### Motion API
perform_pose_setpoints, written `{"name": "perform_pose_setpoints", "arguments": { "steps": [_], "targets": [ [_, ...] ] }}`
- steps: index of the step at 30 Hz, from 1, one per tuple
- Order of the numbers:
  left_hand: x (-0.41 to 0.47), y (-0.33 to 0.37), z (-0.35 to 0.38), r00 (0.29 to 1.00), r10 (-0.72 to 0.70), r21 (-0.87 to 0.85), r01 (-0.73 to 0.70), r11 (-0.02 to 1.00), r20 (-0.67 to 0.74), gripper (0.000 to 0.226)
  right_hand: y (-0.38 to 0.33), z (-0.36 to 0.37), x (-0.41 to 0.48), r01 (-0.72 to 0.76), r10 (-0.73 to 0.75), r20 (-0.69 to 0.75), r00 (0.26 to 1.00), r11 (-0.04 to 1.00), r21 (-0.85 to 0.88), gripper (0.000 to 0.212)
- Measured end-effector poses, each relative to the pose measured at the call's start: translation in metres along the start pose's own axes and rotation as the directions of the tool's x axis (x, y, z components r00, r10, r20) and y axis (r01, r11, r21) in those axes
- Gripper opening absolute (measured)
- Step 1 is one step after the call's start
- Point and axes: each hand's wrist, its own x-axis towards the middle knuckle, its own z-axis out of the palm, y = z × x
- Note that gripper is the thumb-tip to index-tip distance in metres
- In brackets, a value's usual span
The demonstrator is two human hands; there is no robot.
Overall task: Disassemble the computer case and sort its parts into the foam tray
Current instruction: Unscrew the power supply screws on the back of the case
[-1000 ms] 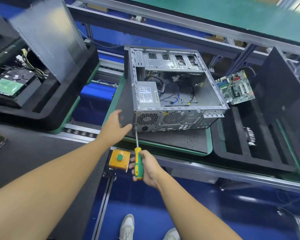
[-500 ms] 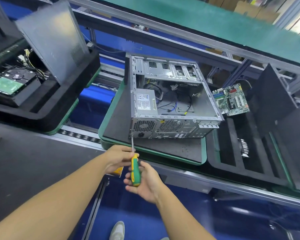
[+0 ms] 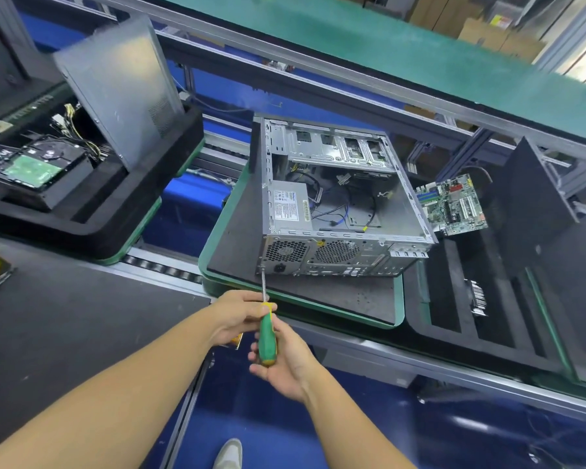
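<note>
a factory line of aluminium rails crossed the view, with a green belt (image 3: 386, 45) behind and a dark tabletop (image 3: 65, 316) at the near left. on a green-edged pallet (image 3: 237, 238) between two trays lay the computer case (image 3: 335, 198), on its side with the open side up, its rear panel towards the person; a power supply (image 3: 290, 206) and loose cables showed inside. the screwdriver (image 3: 267, 336) pointed at the case's rear lower left corner, its tip touching there. the right grip (image 3: 281, 367) was clenched round the green handle from below, and the left grip (image 3: 241, 316) pinched the yellow collar where the shaft begins. just right of the pallet sat the foam tray (image 3: 454, 319), with a motherboard (image 3: 452, 206) leaning at its far end and a dark panel (image 3: 528, 204) standing in it. a second foam tray (image 3: 115, 211) on the left held a hard drive (image 3: 31, 167) and an upright grey side panel (image 3: 119, 89).
</note>
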Motion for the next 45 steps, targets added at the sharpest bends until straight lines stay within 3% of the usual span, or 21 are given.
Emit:
{"name": "perform_pose_setpoints", "arguments": {
  "steps": [3, 6, 8, 11, 15, 18, 21, 24, 27, 30, 33, 37, 41, 45],
  "targets": [
    [-0.004, 0.003, -0.001, 0.998, -0.027, -0.097, 0.033, 0.995, 0.062, 0.030, -0.005, -0.004, -0.002, -0.030, 0.030, 0.062, 0.998, 1.000, -0.009, 0.029],
    [-0.007, 0.003, 0.001, 0.995, -0.043, 0.159, 0.028, 0.987, 0.092, 0.032, -0.004, -0.003, 0.000, 0.039, -0.039, 0.004, 0.999, 0.996, -0.077, 0.012],
    [-0.005, 0.001, 0.005, 0.997, -0.015, 0.255, -0.004, 0.967, 0.070, 0.035, -0.002, -0.003, 0.002, 0.073, -0.080, -0.040, 0.996, 0.985, -0.154, 0.013],
    [-0.003, 0.001, 0.007, 1.000, 0.015, 0.227, -0.017, 0.974, 0.009, 0.037, -0.003, -0.003, 0.003, 0.080, -0.087, -0.051, 0.995, 0.988, -0.129, 0.020],
    [-0.004, 0.001, 0.003, 0.997, -0.054, 0.084, 0.050, 0.995, 0.046, 0.030, -0.008, -0.007, -0.004, -0.027, 0.027, 0.028, 0.999, 1.000, 0.008, 0.040],
    [-0.002, -0.002, 0.002, 0.994, -0.071, 0.014, 0.070, 0.997, 0.078, 0.025, -0.008, -0.012, -0.006, -0.025, 0.027, 0.038, 0.999, 0.998, -0.058, 0.034],
    [-0.002, -0.006, 0.011, 0.997, -0.057, 0.152, 0.050, 0.987, 0.042, 0.024, -0.005, -0.008, -0.004, 0.054, -0.059, -0.027, 0.998, 0.982, -0.179, 0.016],
    [0.001, -0.009, 0.014, 1.000, 0.019, 0.242, -0.014, 0.970, -0.021, 0.021, -0.001, -0.005, -0.003, 0.092, -0.122, -0.120, 0.985, 0.970, -0.226, 0.022],
    [0.003, -0.006, 0.008, 0.999, 0.001, 0.132, 0.006, 0.991, -0.054, 0.030, -0.003, -0.003, -0.005, 0.085, -0.096, -0.138, 0.986, 0.993, -0.085, 0.028],
    [0.003, -0.004, 0.003, 0.999, -0.032, -0.004, 0.032, 0.999, -0.021, 0.033, -0.011, -0.002, -0.013, -0.025, 0.026, -0.016, 1.000, 0.996, 0.084, 0.035],
    [0.006, -0.004, 0.005, 0.999, -0.041, -0.029, 0.041, 0.999, -0.004, 0.032, -0.009, -0.005, -0.011, -0.031, 0.031, -0.025, 0.999, 0.999, 0.031, 0.033],
    [0.019, 0.011, 0.011, 0.980, 0.049, -0.117, -0.073, 0.990, -0.194, 0.022, -0.001, -0.005, -0.006, 0.068, -0.072, -0.115, 0.991, 0.997, -0.041, 0.014],
    [0.036, 0.024, 0.013, 0.953, 0.038, -0.106, -0.073, 0.992, -0.299, 0.007, -0.001, -0.008, -0.003, 0.124, -0.133, -0.176, 0.975, 0.990, -0.060, 0.035],
    [0.048, 0.028, 0.016, 0.940, -0.009, -0.136, -0.040, 0.990, -0.341, 0.016, -0.012, -0.005, -0.007, 0.040, -0.040, -0.141, 0.989, 0.999, 0.001, 0.034]
  ]
}}
